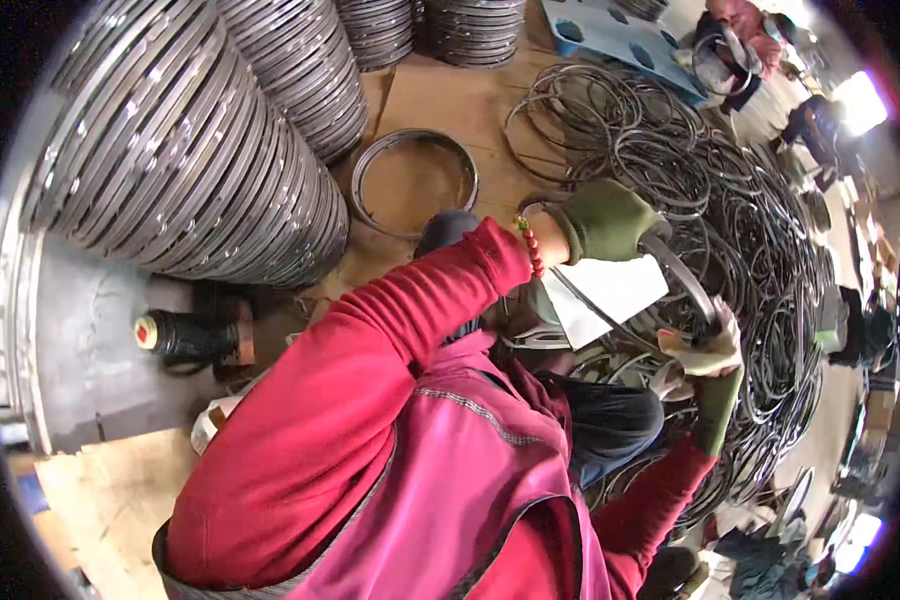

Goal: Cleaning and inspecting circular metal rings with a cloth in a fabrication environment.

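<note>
A curved dark grey strip, seemingly part of a ring or hoop [684, 274], stretches between my two hands. My left hand [608, 218], in an olive-green glove with a red bead bracelet at the wrist, closes on its upper end. Around the lower end are the fingers of my right hand [708, 345], in a pale-palmed glove with a green cuff. Just left of the strip is a white flat panel [610, 300]. Both hands are over the edge of a large tangled heap of thin dark rings [770, 290]; how far the strip runs behind my gloves is hidden.
Tall stacks of grey metal rings [200, 150] rise at the left and back. One ring [368, 160] lies flat on brown cardboard [445, 95]. A blue pallet [615, 35] is at the far back. A black thread cone [185, 335] lies at left. My bent knee [620, 415] is close below.
</note>
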Tool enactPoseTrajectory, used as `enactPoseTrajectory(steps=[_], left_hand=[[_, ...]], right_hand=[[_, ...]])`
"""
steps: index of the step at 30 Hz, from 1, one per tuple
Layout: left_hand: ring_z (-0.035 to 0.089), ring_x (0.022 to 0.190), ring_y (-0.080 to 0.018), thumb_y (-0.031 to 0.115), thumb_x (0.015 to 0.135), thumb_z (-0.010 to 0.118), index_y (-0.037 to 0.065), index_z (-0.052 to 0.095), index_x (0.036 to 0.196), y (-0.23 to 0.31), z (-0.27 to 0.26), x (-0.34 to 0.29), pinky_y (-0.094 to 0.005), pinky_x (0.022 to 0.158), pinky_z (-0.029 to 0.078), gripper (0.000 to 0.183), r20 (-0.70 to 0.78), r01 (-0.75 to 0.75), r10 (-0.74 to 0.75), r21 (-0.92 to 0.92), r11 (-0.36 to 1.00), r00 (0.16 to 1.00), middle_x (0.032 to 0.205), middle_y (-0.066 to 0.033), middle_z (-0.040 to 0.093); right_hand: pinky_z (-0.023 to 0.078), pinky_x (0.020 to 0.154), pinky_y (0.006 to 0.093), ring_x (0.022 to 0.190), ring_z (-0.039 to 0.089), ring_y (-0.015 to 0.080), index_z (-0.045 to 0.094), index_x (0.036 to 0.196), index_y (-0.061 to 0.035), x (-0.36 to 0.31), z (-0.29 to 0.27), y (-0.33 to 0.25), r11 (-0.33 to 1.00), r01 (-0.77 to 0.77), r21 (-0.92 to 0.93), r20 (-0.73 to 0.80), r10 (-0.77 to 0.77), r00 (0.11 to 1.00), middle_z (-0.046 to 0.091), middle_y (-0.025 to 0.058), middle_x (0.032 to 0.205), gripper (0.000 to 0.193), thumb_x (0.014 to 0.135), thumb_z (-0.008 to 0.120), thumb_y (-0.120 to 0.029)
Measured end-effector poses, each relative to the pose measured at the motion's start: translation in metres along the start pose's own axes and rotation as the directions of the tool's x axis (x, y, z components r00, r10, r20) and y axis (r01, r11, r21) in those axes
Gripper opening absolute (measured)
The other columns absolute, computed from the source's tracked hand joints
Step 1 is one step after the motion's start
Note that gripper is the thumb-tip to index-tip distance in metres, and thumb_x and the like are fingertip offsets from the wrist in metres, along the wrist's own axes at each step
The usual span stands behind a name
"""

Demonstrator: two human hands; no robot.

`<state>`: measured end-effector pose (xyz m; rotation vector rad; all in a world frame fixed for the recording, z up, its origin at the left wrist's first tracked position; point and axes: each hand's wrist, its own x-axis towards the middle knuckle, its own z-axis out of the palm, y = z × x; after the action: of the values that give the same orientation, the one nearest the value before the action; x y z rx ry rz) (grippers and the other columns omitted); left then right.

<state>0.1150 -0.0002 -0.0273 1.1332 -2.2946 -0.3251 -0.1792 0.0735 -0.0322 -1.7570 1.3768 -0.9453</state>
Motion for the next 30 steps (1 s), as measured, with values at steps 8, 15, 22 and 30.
enactPoseTrajectory(steps=[8, 15, 22, 30], left_hand=[[0.049, 0.105, -0.0364, 0.026, 0.070, 0.070, 0.004, 0.040, 0.129, -0.046, 0.026, 0.001, -0.0453, 0.089, 0.039, 0.070, -0.625, -0.035, 0.009, -0.028, 0.999, 0.781, 0.113, -0.0209, 0.052], [0.051, 0.110, -0.0324, 0.025, 0.085, 0.057, 0.000, 0.036, 0.130, -0.201, 0.207, -0.182, -0.0363, 0.086, 0.045, 0.056, -0.235, 0.483, -0.484, -0.069, 0.873, 0.843, 0.116, -0.0193, 0.054], [0.057, 0.084, -0.0239, 0.050, 0.083, 0.054, 0.012, 0.043, 0.122, -0.035, 0.216, -0.141, -0.0377, 0.070, 0.051, 0.056, 0.739, 0.430, -0.341, -0.635, -0.642, 0.582, 0.105, -0.0081, 0.055], [0.062, 0.072, -0.0225, 0.039, 0.084, 0.057, 0.012, 0.059, 0.084, -0.016, 0.132, -0.080, -0.0316, 0.057, 0.054, 0.027, 0.600, -0.127, -0.483, -0.537, -0.834, 0.638, 0.078, -0.0071, 0.063]], right_hand=[[0.046, 0.066, 0.0228, 0.074, 0.054, 0.0097, 0.057, 0.101, 0.0029, -0.019, 0.022, 0.001, 0.954, 0.189, 0.231, -0.439, -0.071, 0.896, 0.057, 0.0028, 0.092, 0.019, 0.086, 0.050, -0.005], [0.044, 0.078, 0.0254, 0.088, 0.055, 0.0104, 0.059, 0.105, 0.0007, -0.004, 0.063, -0.052, 0.961, 0.253, 0.110, -0.461, -0.176, 0.870, 0.060, 0.0044, 0.103, 0.027, 0.078, 0.060, 0.000], [0.044, 0.072, 0.0254, 0.079, 0.054, 0.0106, 0.054, 0.101, 0.0010, -0.001, 0.057, -0.101, 0.957, 0.283, -0.056, -0.596, -0.260, 0.760, 0.058, 0.0016, 0.087, 0.056, 0.055, 0.083, -0.012], [0.047, 0.075, 0.0265, 0.081, 0.055, 0.0116, 0.050, 0.109, 0.0024, 0.001, 0.075, -0.112, 0.899, 0.315, 0.303, -0.555, -0.102, 0.826, 0.057, 0.0067, 0.096, 0.066, 0.055, 0.085, -0.014]])
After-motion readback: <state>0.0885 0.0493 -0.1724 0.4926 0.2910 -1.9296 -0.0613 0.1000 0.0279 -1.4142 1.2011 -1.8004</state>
